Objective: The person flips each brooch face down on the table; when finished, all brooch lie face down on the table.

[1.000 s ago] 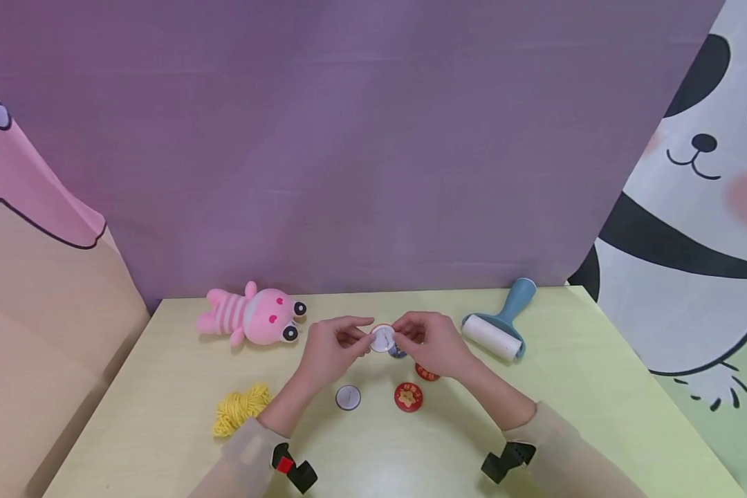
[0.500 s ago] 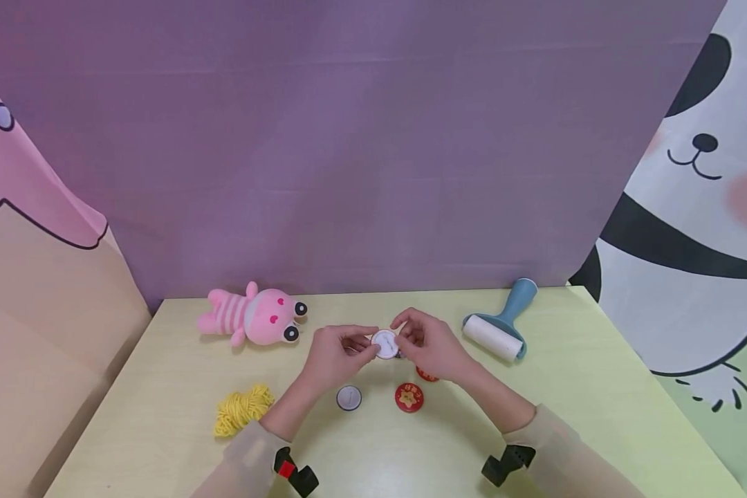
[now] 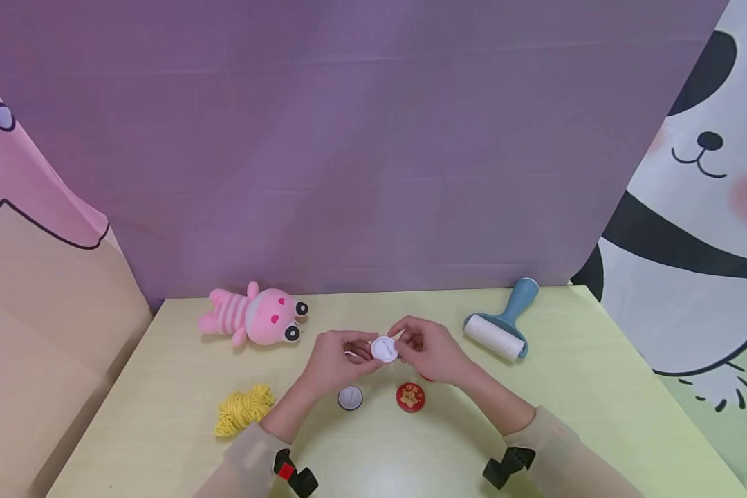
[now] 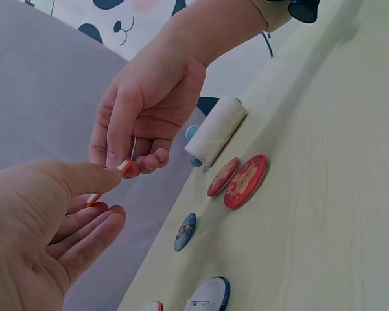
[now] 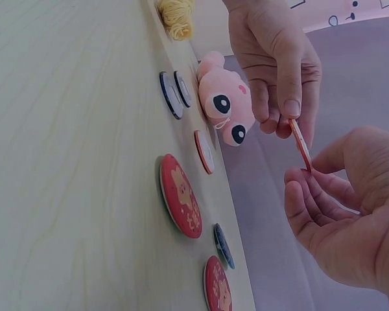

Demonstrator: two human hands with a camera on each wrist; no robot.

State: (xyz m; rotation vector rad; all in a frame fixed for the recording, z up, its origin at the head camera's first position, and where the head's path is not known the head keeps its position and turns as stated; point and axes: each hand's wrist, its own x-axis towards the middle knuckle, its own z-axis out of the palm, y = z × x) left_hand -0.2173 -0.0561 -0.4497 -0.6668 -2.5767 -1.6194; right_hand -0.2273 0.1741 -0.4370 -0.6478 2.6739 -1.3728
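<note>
Purple cloth (image 3: 361, 152) is hanging behind a pale table (image 3: 155, 429); near left, yellow yarn (image 3: 244, 410) is lying bundled, with a pink plush toy (image 3: 264, 318) lying farther back; the left hand (image 3: 338, 361) is pinching one rim of a white-backed badge (image 3: 384, 350), which is hovering above the tabletop between both hands; a second badge (image 3: 351, 398) and then a red badge (image 3: 411, 397) are lying nearer; the right hand (image 3: 432, 351) is pinching the opposite rim; a roller (image 3: 494, 337) is lying far right; the thin rim could be slipping free if either pinch were loosening; no container is showing.
</note>
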